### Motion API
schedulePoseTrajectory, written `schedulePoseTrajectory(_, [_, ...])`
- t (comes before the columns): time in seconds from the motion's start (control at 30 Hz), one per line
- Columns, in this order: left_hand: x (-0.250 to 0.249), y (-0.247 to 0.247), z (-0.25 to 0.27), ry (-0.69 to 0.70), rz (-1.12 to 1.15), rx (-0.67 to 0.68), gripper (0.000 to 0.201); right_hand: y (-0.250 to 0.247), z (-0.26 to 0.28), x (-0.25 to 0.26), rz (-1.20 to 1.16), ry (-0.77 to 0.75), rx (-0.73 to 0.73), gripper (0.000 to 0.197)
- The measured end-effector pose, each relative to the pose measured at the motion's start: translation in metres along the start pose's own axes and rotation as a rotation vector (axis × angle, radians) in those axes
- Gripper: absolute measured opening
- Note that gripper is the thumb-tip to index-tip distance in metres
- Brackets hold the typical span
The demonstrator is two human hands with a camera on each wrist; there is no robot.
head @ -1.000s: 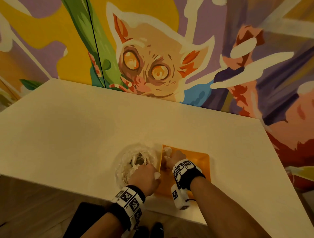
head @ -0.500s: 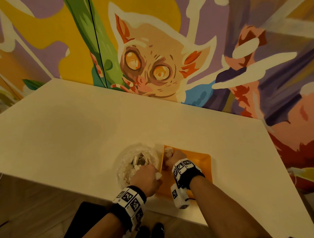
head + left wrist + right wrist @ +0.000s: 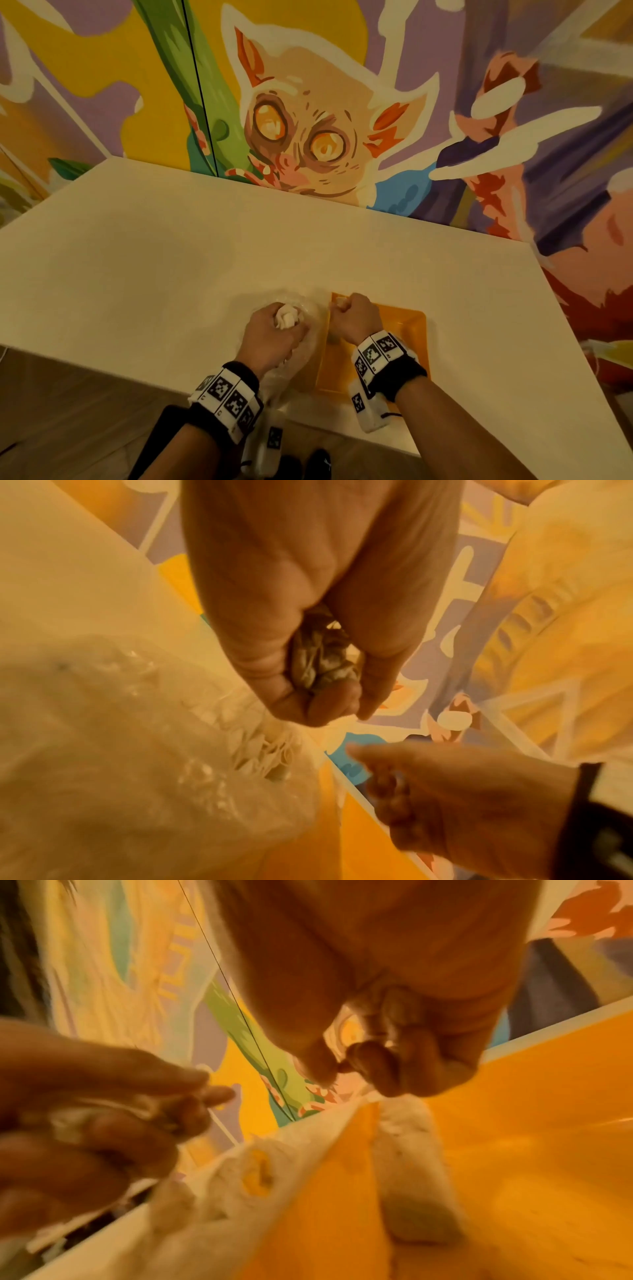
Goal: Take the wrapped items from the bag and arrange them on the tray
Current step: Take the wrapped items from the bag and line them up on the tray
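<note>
the left hand is curling its fingers round a white wrapped item, holding it just above the clear bag, which is lying crumpled on the white table right beside the left edge of the orange tray. in the left wrist view the same left hand is closing around a crinkled wrap, with the bag bulging below it, pale wrapped shapes showing through the plastic. the right hand is sitting over the tray's far left corner with its fingers curled in, and a small pale piece is showing at its knuckles in the head view; whether that is an item it is pinching or one lying on the tray, i cannot tell. in the right wrist view the right hand is bunching thumb and fingertips together just above the tray, and a second wrapped item is lying lengthwise on the tray floor directly under those fingers, close to the left wall. the bag is pressing against the outside of that wall. a painted mural of a wide-eyed animal is filling the wall behind the table.
</note>
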State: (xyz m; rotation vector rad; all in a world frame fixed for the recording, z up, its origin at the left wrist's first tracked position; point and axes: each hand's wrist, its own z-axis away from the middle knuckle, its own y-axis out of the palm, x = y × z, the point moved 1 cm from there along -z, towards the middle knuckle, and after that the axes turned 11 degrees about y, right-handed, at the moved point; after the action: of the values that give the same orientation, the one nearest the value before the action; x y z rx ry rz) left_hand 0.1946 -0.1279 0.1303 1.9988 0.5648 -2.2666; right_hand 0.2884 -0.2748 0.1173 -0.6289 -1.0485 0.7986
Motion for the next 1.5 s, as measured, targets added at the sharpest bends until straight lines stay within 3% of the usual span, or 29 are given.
schedulePoseTrajectory(0.07, [0.0,-0.003,0.0,0.004,0.01,0.005,0.015,-0.002,0.013,0.012,-0.176,-0.142,0.063,0.024])
schedulePoseTrajectory(0.13, [-0.001,-0.003,0.001,0.014,0.032,0.026,0.017,-0.002,0.027,0.024,-0.321,-0.274,0.228,0.023])
schedulePoseTrajectory(0.23, [-0.002,-0.004,0.002,0.035,0.063,0.049,0.023,0.002,0.035,0.03,-0.346,-0.393,0.376,0.018])
schedulePoseTrajectory(0.33, [-0.003,-0.006,0.002,0.064,0.048,0.053,0.026,0.006,0.033,0.029,-0.336,-0.423,0.36,0.008])
schedulePoseTrajectory(0.47, [-0.001,-0.007,0.002,0.049,0.037,0.07,0.01,0.006,0.03,0.027,-0.385,-0.397,0.303,0.006])
schedulePoseTrajectory(0.77, [0.002,-0.006,0.002,-0.032,0.236,0.01,0.004,0.006,0.028,0.029,-0.549,-0.369,0.179,0.004])
schedulePoseTrajectory(1.03, [0.007,-0.008,0.001,-0.092,0.466,-0.132,0.018,-0.002,0.027,0.033,-0.578,-0.428,0.168,0.008])
schedulePoseTrajectory(1.23, [0.005,-0.016,0.0,-0.045,0.431,-0.23,0.034,-0.014,0.027,0.033,-0.574,-0.493,0.13,0.008])
schedulePoseTrajectory(1.37, [0.0,-0.02,-0.003,-0.057,0.477,-0.171,0.017,-0.026,0.028,0.035,-0.472,-0.533,0.077,0.009])
schedulePoseTrajectory(1.5, [-0.003,-0.016,0.0,-0.043,0.445,-0.047,0.013,-0.029,0.026,0.036,-0.399,-0.587,0.061,0.008])
